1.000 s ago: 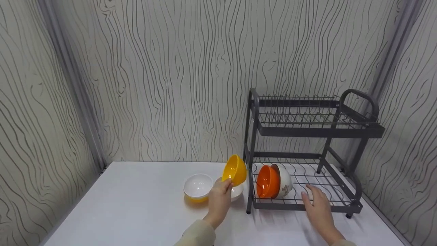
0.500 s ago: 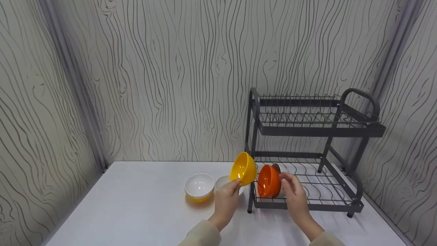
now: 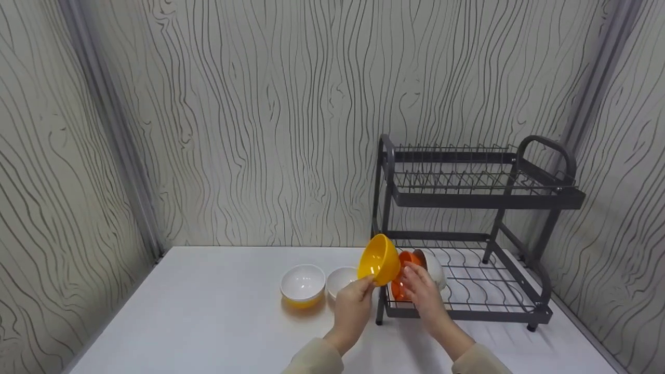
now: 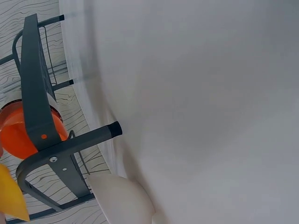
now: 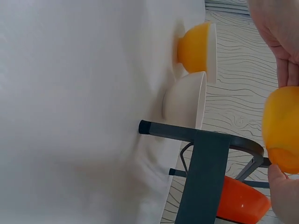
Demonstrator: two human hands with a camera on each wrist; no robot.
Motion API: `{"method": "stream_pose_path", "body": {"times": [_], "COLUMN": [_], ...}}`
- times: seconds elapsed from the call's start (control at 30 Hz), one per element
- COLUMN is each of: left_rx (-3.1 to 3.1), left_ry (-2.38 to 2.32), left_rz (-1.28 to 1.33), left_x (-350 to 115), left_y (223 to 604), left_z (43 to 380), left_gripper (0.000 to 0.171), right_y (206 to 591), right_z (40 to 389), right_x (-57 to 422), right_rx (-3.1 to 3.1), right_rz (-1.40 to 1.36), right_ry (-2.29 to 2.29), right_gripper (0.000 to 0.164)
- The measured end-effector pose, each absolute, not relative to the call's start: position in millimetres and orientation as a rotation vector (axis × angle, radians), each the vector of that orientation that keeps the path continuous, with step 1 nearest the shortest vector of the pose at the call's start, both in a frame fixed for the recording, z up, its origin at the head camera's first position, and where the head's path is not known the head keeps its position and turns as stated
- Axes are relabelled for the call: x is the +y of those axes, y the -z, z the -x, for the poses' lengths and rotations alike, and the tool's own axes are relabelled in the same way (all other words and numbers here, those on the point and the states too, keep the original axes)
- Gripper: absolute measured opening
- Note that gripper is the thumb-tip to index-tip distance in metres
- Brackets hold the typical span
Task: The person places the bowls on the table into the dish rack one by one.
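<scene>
At the left end of the dark rack (image 3: 491, 201), my left hand (image 3: 354, 305) pinches the lower edge of a tilted yellow bowl (image 3: 380, 259), its mouth turned leftward. My right hand (image 3: 429, 298) has its fingers extended at the bowl's base, not curled round it. Behind, on the lower tier, an orange bowl (image 5: 244, 199) stands on edge beside a white bowl (image 3: 435, 270); leftward, a white-lined yellow bowl (image 3: 303, 284) and a plain white one (image 3: 338, 280) sit on the table (image 3: 208, 317).
</scene>
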State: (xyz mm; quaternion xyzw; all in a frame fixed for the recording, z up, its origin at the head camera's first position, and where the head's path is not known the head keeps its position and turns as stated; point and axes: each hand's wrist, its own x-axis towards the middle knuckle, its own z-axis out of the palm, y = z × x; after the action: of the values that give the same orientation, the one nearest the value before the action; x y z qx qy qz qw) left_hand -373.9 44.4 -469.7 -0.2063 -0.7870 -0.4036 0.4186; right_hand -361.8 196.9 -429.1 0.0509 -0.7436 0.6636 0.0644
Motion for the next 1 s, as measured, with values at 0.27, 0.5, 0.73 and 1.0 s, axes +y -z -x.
{"method": "stream_pose_path", "body": {"times": [0.27, 0.5, 0.73, 1.0], "left_rx": [-1.971, -2.009, -1.990, -1.921], "left_ry": [0.948, 0.958, 0.854, 0.778], "left_rz": [0.550, 0.589, 0.611, 0.641], "left_x": [50, 55, 57, 59], "left_y": [469, 468, 471, 472], "left_z": [371, 368, 367, 368], "left_gripper": [0.014, 0.015, 0.011, 0.007], "right_y": [426, 425, 424, 421], "right_z": [365, 369, 368, 366], "right_x": [187, 185, 183, 182], "right_rx": [-2.205, -2.100, -2.081, -2.106], "right_rz": [-0.142, -0.081, -0.089, -0.033], "right_ry": [-2.202, -2.358, -2.373, -2.311], "right_gripper": [0.066, 0.067, 0.066, 0.067]}}
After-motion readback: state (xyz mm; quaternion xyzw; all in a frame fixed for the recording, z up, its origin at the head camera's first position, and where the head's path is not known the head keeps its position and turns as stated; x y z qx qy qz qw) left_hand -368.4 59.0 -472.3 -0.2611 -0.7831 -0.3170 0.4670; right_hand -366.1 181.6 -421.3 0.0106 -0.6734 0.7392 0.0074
